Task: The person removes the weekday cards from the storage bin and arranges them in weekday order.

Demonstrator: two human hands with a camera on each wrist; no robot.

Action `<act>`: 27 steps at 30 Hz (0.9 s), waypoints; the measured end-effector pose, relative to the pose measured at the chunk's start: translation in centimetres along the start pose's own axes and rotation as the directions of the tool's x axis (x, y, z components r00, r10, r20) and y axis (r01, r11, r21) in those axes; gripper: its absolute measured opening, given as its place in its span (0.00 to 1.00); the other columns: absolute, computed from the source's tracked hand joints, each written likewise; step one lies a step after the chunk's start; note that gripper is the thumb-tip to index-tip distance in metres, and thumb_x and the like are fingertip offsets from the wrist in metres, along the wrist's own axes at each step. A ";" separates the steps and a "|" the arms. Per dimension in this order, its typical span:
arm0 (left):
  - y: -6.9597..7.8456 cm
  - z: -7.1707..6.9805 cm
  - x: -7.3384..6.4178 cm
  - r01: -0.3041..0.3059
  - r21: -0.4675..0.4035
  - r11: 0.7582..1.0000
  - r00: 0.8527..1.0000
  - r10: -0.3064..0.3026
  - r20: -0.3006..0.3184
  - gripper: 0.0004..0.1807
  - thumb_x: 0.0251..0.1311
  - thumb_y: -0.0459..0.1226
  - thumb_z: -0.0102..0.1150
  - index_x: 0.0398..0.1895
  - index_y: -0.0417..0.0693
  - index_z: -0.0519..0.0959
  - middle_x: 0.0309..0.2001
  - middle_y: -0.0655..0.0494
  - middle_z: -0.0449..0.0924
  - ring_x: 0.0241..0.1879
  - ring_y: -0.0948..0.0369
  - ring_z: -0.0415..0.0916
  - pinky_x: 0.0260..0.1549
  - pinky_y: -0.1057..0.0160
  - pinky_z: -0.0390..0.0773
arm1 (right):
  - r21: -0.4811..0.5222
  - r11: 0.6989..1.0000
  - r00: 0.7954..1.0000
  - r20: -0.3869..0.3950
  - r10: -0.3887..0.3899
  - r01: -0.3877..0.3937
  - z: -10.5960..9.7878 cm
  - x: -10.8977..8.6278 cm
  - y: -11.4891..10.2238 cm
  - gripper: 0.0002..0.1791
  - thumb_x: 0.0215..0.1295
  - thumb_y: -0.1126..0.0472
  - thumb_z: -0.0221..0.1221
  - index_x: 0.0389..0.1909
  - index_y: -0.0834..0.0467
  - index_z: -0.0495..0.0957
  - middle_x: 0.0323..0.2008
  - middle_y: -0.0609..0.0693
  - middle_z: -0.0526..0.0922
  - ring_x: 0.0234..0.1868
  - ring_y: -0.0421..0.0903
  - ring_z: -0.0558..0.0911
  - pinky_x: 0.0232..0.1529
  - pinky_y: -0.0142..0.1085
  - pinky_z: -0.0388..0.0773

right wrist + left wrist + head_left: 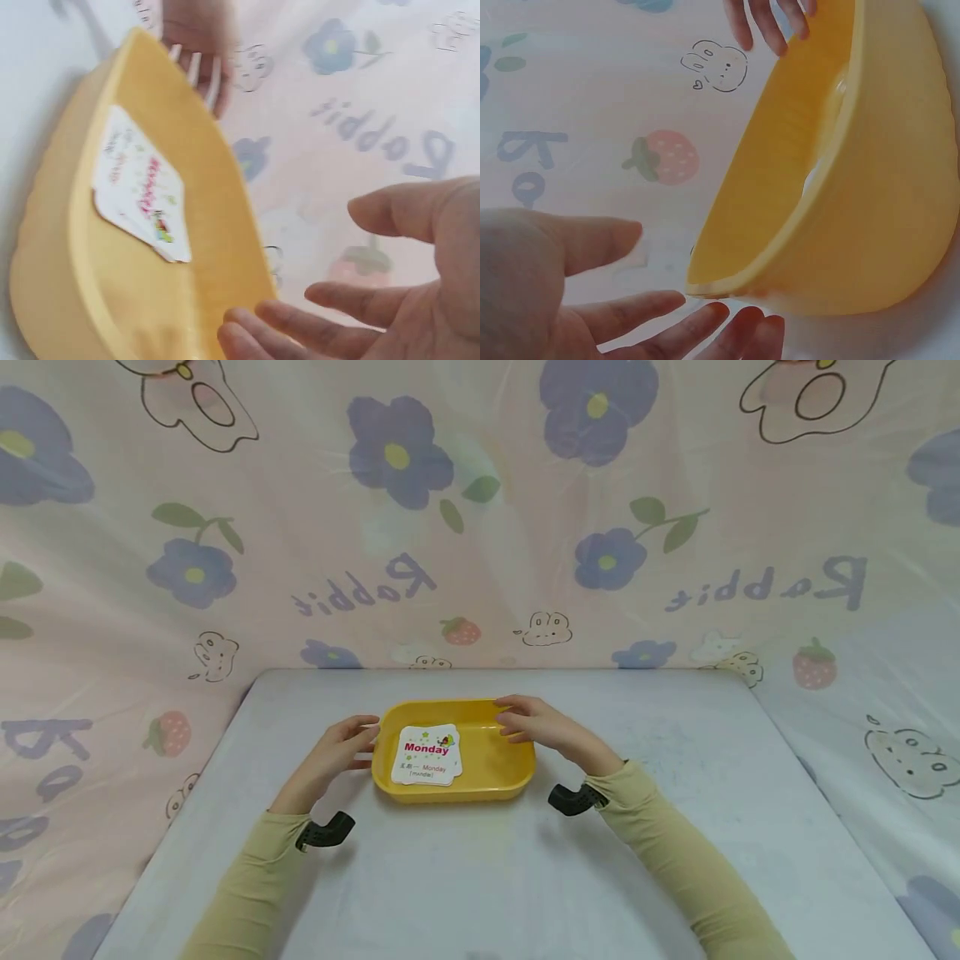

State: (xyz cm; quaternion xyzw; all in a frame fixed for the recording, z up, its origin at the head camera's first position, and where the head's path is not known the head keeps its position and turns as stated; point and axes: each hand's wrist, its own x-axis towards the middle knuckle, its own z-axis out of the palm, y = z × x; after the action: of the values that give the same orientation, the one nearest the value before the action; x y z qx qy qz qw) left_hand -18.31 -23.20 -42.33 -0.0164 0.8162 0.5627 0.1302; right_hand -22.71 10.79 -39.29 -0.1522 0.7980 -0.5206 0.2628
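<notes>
A yellow plastic tray (495,793) with raised walls sits on the white table. Inside it, toward the left, lies a small stack of white cards (427,756); the top one reads "Monday" in red. My left hand (333,760) is at the tray's left end, its fingertips right at the wall and the thumb apart from the fingers. Over the right end of the tray my right hand (547,731) reaches with loosely bent fingers that overlap the rim. In the right wrist view the right fingers (352,300) are spread beside the tray, with nothing between thumb and fingers.
The white tabletop (450,885) extends around the tray on all sides. Behind it hangs a pale curtain (480,568) printed with flowers, rabbits and strawberries, which also runs down both sides. A black wrist mount (326,831) juts from the left sleeve, another (576,800) from the right.
</notes>
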 end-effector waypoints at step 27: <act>0.1 0.7 0.9 0.023 0.083 0.996 0.997 -0.017 -0.076 0.22 0.66 0.29 0.51 0.62 0.30 0.66 0.44 0.40 0.70 0.37 0.52 0.78 0.32 0.60 0.82 | 0.386 0.869 0.947 0.037 0.320 -0.309 3.9 7.0 0.6 0.25 0.71 0.55 0.52 0.60 0.68 0.67 0.56 0.65 0.69 0.53 0.57 0.73 0.55 0.47 0.73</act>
State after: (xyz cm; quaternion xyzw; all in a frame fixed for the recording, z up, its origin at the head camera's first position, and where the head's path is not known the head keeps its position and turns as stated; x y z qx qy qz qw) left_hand -19.04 -22.45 -42.66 -0.0403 0.8433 0.5254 0.1054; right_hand -26.14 4.53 -42.92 0.0418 0.6970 -0.6201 0.3577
